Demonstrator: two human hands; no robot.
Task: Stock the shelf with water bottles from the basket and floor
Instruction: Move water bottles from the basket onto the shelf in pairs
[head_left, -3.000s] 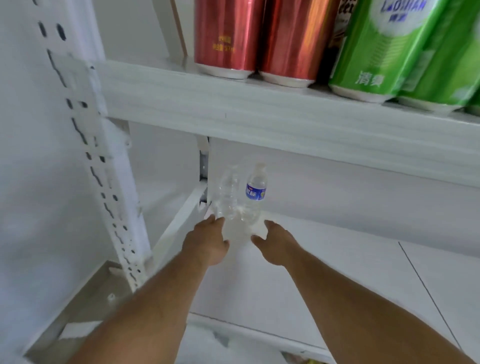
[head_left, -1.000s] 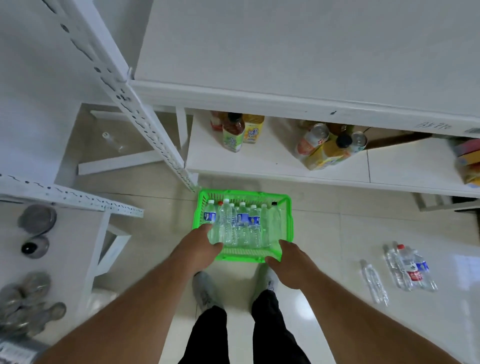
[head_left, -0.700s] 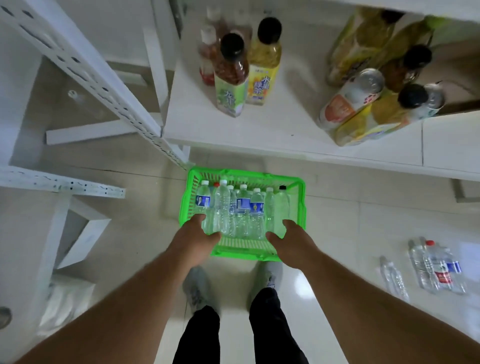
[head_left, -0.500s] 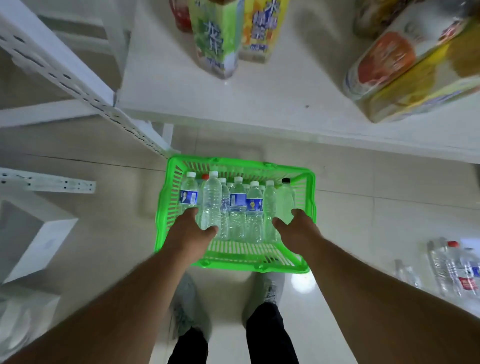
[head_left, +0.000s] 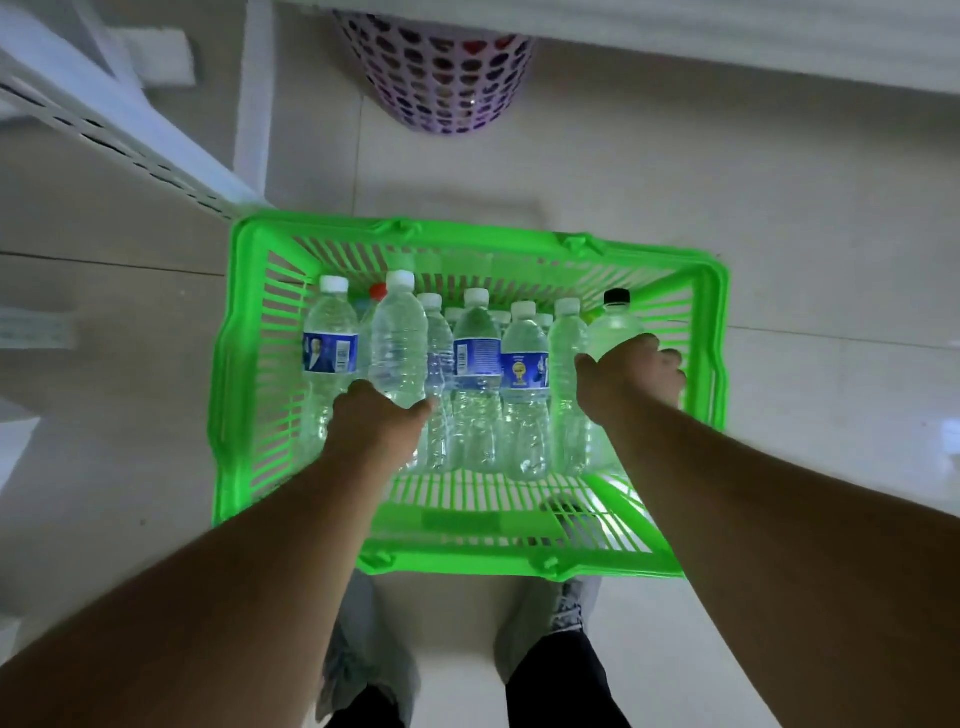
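**One head camera, looking straight down**

We have a single view, worn on the head and tilted steeply down, almost vertical. It sits close above the green basket (head_left: 719, 332), which fills the middle of the frame, with both forearms entering from the bottom edge and our shoes (head_left: 363, 660) directly below. The wide angle bends the shelf upright (head_left: 130, 140) at upper left and catches the white shelf edge (head_left: 727, 41) along the top. No second view shares the scene.

Bare forearms (head_left: 779, 519), dark trousers (head_left: 561, 686), seemingly grey shoes (head_left: 363, 654) (blurred)
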